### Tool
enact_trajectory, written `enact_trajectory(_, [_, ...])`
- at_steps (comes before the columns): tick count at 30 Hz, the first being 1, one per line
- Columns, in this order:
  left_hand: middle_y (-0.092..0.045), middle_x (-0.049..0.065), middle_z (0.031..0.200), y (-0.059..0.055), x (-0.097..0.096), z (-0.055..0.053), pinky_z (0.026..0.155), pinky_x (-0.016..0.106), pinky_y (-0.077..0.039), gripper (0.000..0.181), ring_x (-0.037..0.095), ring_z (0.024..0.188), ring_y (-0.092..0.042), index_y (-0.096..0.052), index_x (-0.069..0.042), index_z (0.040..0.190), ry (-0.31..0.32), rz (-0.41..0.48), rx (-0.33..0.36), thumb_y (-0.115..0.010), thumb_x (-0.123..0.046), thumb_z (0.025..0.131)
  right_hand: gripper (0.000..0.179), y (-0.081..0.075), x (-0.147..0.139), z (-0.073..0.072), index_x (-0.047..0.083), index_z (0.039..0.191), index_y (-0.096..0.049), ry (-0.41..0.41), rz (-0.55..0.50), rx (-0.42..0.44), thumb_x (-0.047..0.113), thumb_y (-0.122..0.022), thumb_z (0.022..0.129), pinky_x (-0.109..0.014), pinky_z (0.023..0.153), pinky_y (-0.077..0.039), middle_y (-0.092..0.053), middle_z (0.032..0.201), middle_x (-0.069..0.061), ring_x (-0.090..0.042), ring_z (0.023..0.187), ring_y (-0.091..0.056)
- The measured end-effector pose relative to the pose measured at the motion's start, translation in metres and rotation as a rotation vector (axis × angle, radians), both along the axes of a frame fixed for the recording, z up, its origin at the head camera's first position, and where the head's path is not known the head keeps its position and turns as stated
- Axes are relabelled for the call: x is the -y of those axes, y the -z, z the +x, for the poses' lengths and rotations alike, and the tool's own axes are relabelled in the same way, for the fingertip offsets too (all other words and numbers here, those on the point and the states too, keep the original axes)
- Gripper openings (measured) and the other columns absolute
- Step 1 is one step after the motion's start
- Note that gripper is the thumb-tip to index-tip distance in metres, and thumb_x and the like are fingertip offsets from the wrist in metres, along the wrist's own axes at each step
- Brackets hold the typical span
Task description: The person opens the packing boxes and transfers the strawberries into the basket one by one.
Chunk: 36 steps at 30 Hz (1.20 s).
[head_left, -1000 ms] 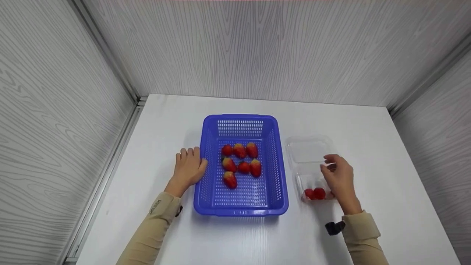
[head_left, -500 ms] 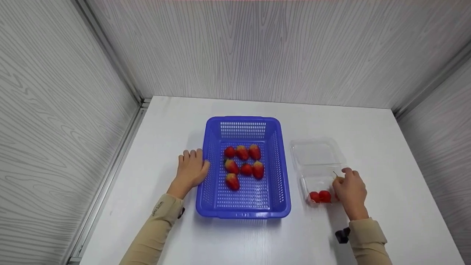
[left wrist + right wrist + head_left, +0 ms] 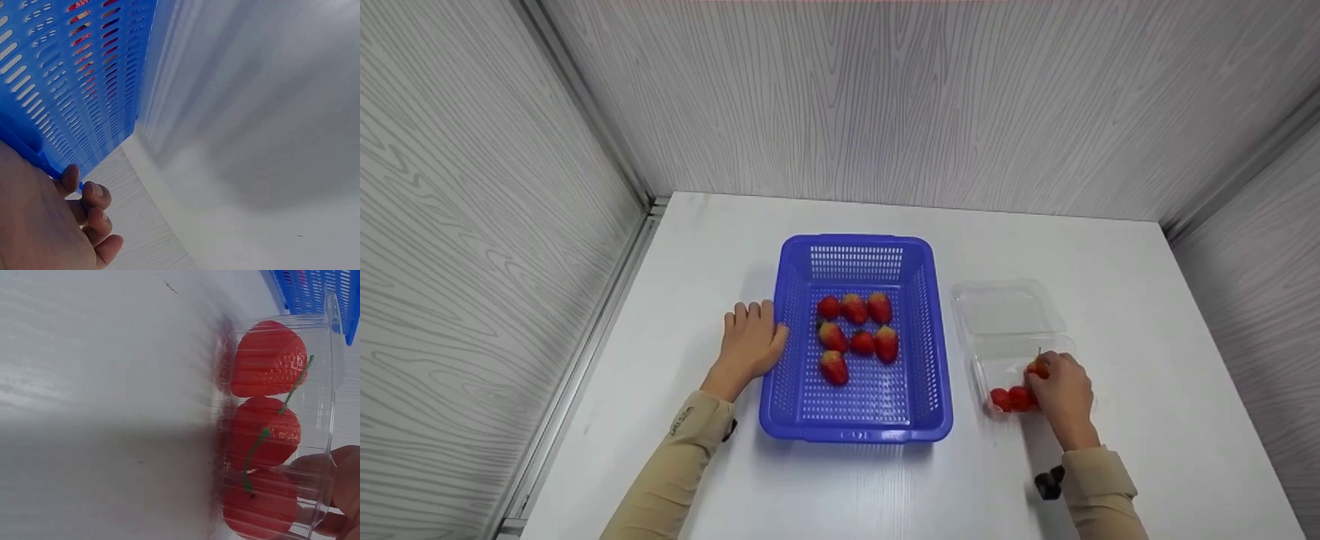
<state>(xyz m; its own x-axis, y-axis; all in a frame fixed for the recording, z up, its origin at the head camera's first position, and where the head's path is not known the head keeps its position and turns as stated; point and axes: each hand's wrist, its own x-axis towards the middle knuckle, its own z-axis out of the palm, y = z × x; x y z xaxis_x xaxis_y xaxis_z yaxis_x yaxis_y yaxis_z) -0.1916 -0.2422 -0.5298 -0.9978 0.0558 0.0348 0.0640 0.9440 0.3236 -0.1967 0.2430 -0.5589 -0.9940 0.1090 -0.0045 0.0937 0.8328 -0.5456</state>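
My left hand (image 3: 750,341) grips the near-left rim of a blue plastic basket (image 3: 855,433), its thumb on the rim and fingers along the outer side. In the left wrist view the fingers (image 3: 97,191) curl just beside the basket's slotted wall (image 3: 84,84). Several red strawberries (image 3: 834,367) with yellowish tops lie in the basket. My right hand (image 3: 1065,386) reaches into an opened clear plastic box (image 3: 997,367), pinching a yellow-red cherry (image 3: 1039,366) with a thin upright stem. Red cherries (image 3: 264,433) with green stems sit along the box's near wall, partly covered by that hand.
The box's clear lid (image 3: 1005,309) lies folded back behind it on the white table (image 3: 885,495). Grey wood-grained panels (image 3: 870,105) enclose the back and sides. The box stands a short way right of the basket.
My right hand has lowered into the box from above, and a stemmed cherry now shows between its fingertips. It has since shifted slightly left. The left hand stays on the basket rim.
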Motion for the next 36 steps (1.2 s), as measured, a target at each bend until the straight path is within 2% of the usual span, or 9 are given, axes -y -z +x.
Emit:
enact_trajectory(5, [-0.050,0.021,0.096,-0.0002,0.0002,-0.0001,0.083,0.051,-0.030,0.033,0.039,0.093,-0.041,-0.047,0.003,0.109,-0.004,-0.004,0.022,-0.040,-0.027,0.098,0.038,0.0029,0.0045,0.0018,-0.009,0.120,-0.059,0.012,-0.051,0.027,0.006,-0.071,0.087,-0.055,0.092,-0.048,-0.060,0.114,-0.031,-0.043,0.100,-0.058])
enact_trajectory(17, [-0.050,0.021,0.098,0.0008,-0.0006,0.0015,0.084,0.051,-0.030,0.036,0.039,0.095,-0.041,-0.047,0.004,0.112,0.001,-0.007,0.028,-0.040,-0.028,0.098,0.040,0.0055,0.0083,0.0087,-0.005,0.124,-0.060,0.007,-0.069,0.091,0.011,-0.070,0.089,-0.055,0.092,-0.048,-0.059,0.119,-0.030,-0.043,0.104,-0.056])
enact_trajectory(26, [-0.052,0.022,0.096,0.0014,-0.0016,0.0016,0.082,0.052,-0.031,0.033,0.041,0.094,-0.043,-0.049,0.004,0.107,0.003,-0.018,0.000,-0.041,-0.027,0.097,0.043,0.0038,0.0082,0.0083,-0.004,0.126,-0.058,0.005,-0.099,0.080,0.013,-0.071,0.089,-0.055,0.096,-0.045,-0.058,0.122,-0.029,-0.044,0.109,-0.055])
enact_trajectory(36, [-0.050,0.024,0.103,-0.0023,-0.0009,0.0002,0.086,0.052,-0.031,0.039,0.042,0.099,-0.042,-0.047,0.005,0.114,0.001,-0.027,0.023,-0.039,-0.029,0.098,0.045,-0.0024,0.0073,0.0052,0.000,0.132,-0.056,0.037,-0.181,0.027,0.011,-0.069,0.090,-0.052,0.095,-0.048,-0.058,0.124,-0.025,-0.039,0.109,-0.054])
